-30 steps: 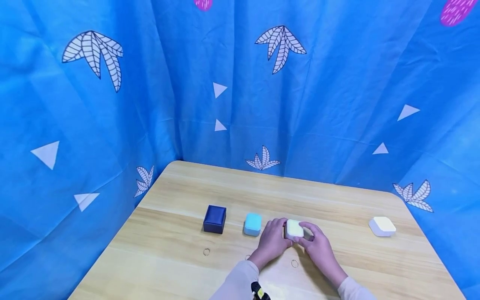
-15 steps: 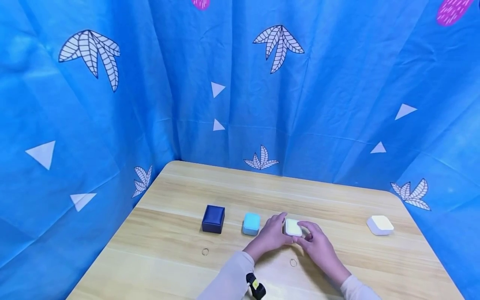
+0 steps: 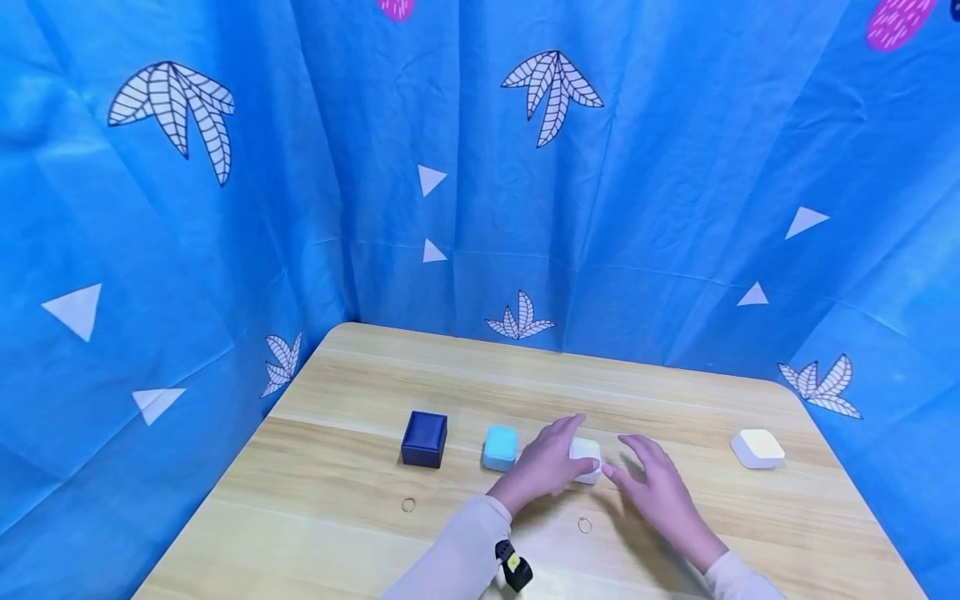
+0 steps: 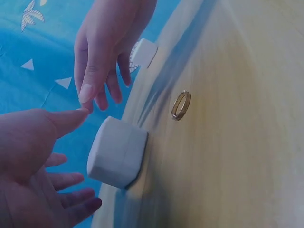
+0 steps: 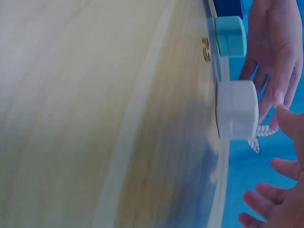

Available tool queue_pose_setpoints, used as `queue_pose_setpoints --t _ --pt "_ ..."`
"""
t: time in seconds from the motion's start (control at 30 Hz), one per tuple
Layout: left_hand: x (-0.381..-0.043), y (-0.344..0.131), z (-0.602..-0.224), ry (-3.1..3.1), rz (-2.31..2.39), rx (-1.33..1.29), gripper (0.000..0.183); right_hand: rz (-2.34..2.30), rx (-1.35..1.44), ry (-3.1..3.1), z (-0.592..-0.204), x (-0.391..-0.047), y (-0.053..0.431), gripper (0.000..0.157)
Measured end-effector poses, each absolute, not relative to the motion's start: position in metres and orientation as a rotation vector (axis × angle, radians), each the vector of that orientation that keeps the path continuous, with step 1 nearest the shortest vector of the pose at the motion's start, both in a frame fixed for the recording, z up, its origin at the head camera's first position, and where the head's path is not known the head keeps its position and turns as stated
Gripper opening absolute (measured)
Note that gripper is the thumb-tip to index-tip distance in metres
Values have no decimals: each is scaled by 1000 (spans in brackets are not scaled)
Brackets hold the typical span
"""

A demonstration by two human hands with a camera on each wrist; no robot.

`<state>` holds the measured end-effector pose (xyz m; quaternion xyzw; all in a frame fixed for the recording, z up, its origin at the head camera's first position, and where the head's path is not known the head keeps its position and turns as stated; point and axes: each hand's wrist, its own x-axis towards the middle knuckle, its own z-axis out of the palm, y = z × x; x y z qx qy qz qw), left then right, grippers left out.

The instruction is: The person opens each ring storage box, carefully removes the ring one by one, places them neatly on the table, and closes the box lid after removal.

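Note:
A small white ring box [image 3: 587,452] stands lidded on the wooden table. My left hand [image 3: 545,458] hovers at its left side, fingers extended, partly covering it in the head view. On the other side, my right hand [image 3: 658,490] is off the box with thumb and fingers spread. The left wrist view shows the white box [image 4: 118,152] below both hands, whose thumb and fingertip almost meet above it. Near the box's front lies a gold ring [image 3: 585,525]. The right wrist view shows the box [image 5: 237,109] on the tabletop, touched by neither hand.
Left of the hands stand a turquoise box [image 3: 501,448] and a dark blue box [image 3: 424,439]. Another gold ring [image 3: 408,505] lies in front of the blue one. A second white box [image 3: 758,448] sits far right. A blue curtain [image 3: 465,292] hangs behind the table [image 3: 315,500].
Both hands have let go of the white box and spread apart, the right hand moving right, the left rising slightly. The box stays on the table. The head view has shifted slightly.

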<state>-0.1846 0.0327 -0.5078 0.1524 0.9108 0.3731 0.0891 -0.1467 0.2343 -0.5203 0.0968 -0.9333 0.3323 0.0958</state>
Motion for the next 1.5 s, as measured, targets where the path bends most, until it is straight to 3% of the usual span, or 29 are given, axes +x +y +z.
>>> queue_pose_setpoints --t 0.33,0.6,1.1,1.5 --pt "-188 51 -499 2875 656 607 81 650 263 -2811 -521 -141 266 74" --pt "-192 68 -499 2947 439 717 78 540 256 -2759 -523 -141 289 71" --pt "-181 134 -485 2978 388 814 78 501 130 -2734 -524 -148 334 69" --pt "-181 176 -497 2948 414 882 79 561 -119 -2756 -527 -154 370 78"
